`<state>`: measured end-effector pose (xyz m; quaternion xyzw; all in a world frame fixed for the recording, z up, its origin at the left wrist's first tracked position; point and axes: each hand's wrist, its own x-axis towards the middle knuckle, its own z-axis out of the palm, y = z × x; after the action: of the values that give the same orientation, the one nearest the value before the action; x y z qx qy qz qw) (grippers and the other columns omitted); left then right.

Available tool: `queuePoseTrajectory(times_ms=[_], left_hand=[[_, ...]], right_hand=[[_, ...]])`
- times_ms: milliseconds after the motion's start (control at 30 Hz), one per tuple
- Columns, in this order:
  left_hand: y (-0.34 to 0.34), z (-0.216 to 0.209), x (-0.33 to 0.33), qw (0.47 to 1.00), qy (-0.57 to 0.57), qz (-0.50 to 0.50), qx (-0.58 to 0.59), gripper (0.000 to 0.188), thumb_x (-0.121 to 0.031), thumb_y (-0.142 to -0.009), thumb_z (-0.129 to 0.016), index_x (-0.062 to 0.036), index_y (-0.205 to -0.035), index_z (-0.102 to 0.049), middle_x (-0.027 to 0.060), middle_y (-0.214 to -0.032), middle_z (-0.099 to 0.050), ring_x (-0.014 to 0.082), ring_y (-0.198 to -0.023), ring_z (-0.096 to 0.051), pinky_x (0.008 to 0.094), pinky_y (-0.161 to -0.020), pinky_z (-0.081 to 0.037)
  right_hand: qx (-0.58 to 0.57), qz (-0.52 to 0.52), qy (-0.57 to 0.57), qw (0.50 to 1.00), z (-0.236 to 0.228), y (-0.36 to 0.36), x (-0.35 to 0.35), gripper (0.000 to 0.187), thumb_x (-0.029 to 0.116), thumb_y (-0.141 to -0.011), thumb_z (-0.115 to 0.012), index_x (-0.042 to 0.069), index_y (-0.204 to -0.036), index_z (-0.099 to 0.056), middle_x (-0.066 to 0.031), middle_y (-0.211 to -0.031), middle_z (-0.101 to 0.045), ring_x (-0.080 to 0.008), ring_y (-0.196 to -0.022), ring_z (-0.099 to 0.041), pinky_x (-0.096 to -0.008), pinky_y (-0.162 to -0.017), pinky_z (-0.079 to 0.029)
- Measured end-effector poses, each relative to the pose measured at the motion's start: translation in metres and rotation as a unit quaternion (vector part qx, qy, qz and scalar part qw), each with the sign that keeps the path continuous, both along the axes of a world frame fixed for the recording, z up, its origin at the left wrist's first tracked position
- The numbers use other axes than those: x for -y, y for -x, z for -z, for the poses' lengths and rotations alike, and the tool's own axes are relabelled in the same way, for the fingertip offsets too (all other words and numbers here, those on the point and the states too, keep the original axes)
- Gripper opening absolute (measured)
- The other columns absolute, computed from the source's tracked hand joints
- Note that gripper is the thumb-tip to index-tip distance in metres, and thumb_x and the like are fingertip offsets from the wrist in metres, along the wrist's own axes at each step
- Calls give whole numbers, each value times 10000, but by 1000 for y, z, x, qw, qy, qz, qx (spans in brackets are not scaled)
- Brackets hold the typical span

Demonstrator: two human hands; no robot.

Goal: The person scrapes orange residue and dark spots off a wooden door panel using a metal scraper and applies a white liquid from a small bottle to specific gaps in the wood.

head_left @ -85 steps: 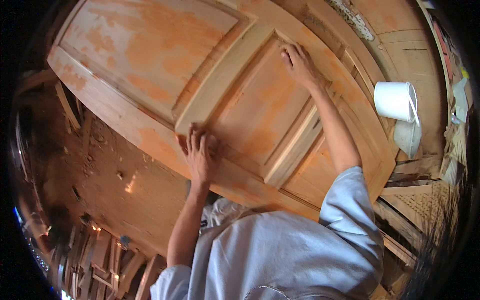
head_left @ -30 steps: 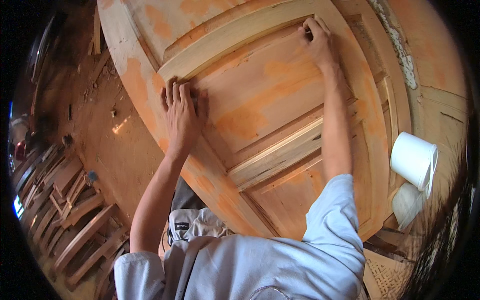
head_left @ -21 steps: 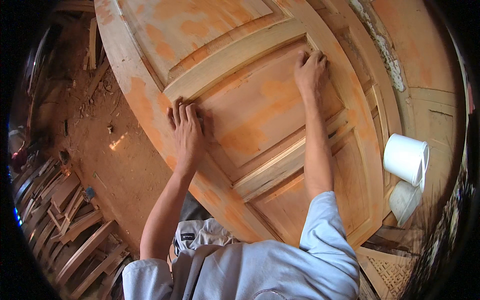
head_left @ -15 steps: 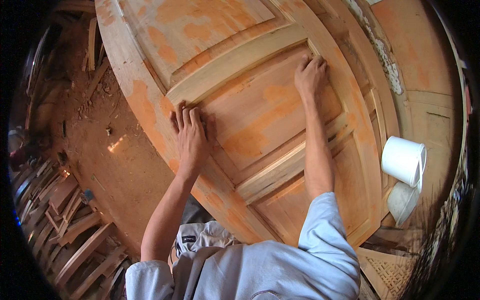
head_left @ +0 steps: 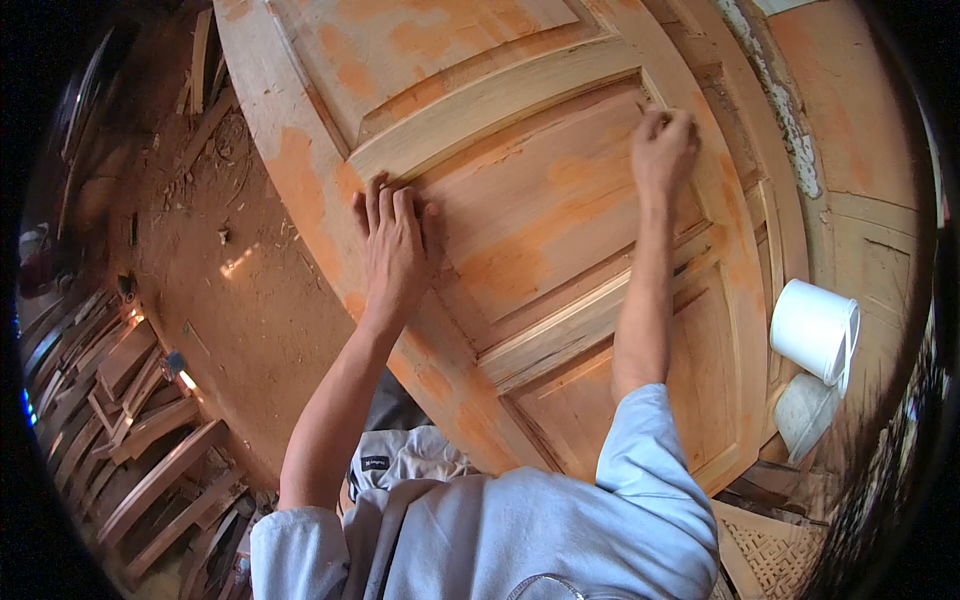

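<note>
A wooden panelled door (head_left: 540, 210) with orange filler patches lies in front of me. My left hand (head_left: 393, 245) rests on its left side frame, fingers stretched out and apart, the tips by the corner of the middle recessed panel. At that panel's far right corner, my right hand (head_left: 664, 158) is closed, with its fingers curled and pinched against the moulding groove. Whatever the right fingers may hold is hidden by the hand.
Another panelled door (head_left: 715, 85) lies beneath, offset to the right. A white bucket (head_left: 812, 325) and a greyish container (head_left: 803, 415) stand at the right. Stacked wood offcuts (head_left: 160, 470) fill the lower left, beside the reddish earth floor (head_left: 250, 330). Woven lattice (head_left: 775, 545) shows lower right.
The door has shifted slightly right in the view. My right hand has slid a little to the right along the panel corner, its fingers more tightly curled. My left hand keeps its place on the frame.
</note>
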<state>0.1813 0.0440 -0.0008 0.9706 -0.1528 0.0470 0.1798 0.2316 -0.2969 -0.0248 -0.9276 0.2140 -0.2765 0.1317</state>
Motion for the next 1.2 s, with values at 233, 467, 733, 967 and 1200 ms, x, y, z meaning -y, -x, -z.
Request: queuePoseTrajectory(times_ms=[233,467,733,967,1200], left_hand=[[6,8,-4,999,38,-7,17,257,-216,-1008,-470,11,-1118,-519,226,-1175,-562,404,-1338,-400,554,-1141,-211],[5,7,-6,997,75,2,24,254,-216,-1020,-447,11,-1111,-514,240,-1177,-567,405,-1352,-395,559,-1155,-196],[7,1,-8,990,133,14,34,257,-237,-1004,-517,9,-1072,-543,243,-1211,-566,384,-1343,-412,531,-1172,-206],[0,-2,-18,986,164,4,19,249,-236,-966,-588,8,-1010,-573,247,-1175,-575,376,-1323,-437,526,-1163,-234],[-16,-24,-53,969,236,45,-56,259,-223,-969,-602,34,-979,-570,228,-1113,-586,382,-1239,-502,499,-1100,-332]], right_hand=[[90,42,-90,991,-64,60,53,296,279,-965,-601,-14,-946,-646,-166,-862,-695,-342,-725,-638,-455,-681,-477],[-87,55,-230,968,-85,189,34,344,205,-987,-599,11,-1267,-548,-174,-1018,-688,-257,-775,-641,-398,-732,-500],[-88,110,-416,898,-90,306,-62,377,282,-1029,-563,37,-1315,-555,-102,-1079,-670,-140,-795,-598,-280,-677,-512],[-45,83,-310,946,-75,285,-175,252,183,-1000,-597,8,-1180,-623,-102,-949,-696,-162,-835,-654,-317,-693,-531],[-116,47,-362,924,-71,168,-265,277,204,-983,-592,12,-1181,-601,-181,-1089,-660,-333,-1014,-642,-426,-889,-501]])
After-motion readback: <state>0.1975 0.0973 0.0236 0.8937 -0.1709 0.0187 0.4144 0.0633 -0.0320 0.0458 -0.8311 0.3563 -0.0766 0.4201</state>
